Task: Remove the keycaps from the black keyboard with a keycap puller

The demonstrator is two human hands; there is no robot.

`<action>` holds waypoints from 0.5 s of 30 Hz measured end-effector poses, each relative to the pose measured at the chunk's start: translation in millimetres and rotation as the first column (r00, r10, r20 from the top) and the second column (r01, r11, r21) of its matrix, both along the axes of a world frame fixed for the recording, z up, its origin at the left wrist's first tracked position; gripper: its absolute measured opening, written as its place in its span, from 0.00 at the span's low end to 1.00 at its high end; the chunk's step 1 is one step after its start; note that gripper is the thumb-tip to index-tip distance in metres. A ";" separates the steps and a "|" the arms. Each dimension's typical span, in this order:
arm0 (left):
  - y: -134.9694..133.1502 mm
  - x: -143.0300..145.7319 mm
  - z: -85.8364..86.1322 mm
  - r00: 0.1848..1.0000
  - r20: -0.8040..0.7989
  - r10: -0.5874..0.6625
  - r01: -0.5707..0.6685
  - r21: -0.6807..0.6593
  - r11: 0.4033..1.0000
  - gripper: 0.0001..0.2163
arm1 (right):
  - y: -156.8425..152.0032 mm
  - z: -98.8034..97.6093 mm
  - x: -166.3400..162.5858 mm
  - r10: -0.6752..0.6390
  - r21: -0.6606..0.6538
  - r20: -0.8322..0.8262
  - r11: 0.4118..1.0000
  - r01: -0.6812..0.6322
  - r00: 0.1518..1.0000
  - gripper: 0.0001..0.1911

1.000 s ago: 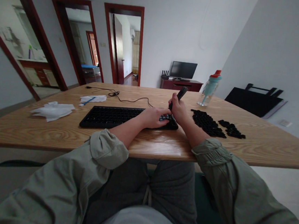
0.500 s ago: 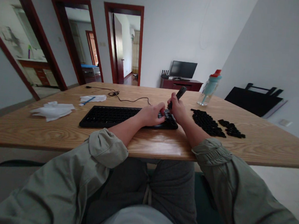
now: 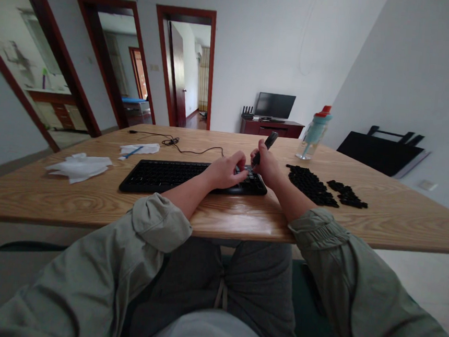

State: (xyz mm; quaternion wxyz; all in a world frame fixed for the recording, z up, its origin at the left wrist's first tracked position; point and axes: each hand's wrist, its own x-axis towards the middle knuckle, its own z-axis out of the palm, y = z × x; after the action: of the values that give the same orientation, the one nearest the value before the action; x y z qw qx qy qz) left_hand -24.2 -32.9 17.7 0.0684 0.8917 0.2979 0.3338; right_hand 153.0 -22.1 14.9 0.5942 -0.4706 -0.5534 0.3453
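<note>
A black keyboard (image 3: 164, 176) lies on the table in front of me. Over its right end, my left hand (image 3: 226, 172) rests with bent fingers, thumb and forefinger apart, touching the keys. My right hand (image 3: 267, 165) is closed round a black-handled tool (image 3: 270, 140), which is tilted with its top to the right. The tool's lower end meets the right part of the keyboard and is mostly hidden by my fingers, so its kind is unclear. To the right lie a large patch of loose black keycaps (image 3: 312, 186) and a smaller group of keycaps (image 3: 347, 194).
A water bottle (image 3: 314, 133) with a red lid stands at the back right of the wooden table (image 3: 239, 219). On the left are crumpled white tissues (image 3: 79, 167) and a blue stick-like brush (image 3: 132, 151) on another tissue. The keyboard's cable (image 3: 171, 141) is coiled behind it.
My left forefinger has lifted and drawn slightly apart from the thumb over the keys. The tool in my right hand has shifted a little left and down.
</note>
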 end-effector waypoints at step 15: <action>1.3 -1.3 1.6 0.996 -0.021 -0.086 0.086 -0.013 0.996 0.05 | 10.9 -7.2 3.8 0.099 -0.024 -0.046 0.995 -0.101 0.994 0.37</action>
State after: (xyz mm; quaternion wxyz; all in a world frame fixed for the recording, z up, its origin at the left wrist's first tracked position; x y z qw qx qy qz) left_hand -25.5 -31.6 19.3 0.0847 0.9069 0.2620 0.3190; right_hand 156.8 -11.3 7.7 0.5823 -0.4421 -0.5582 0.3923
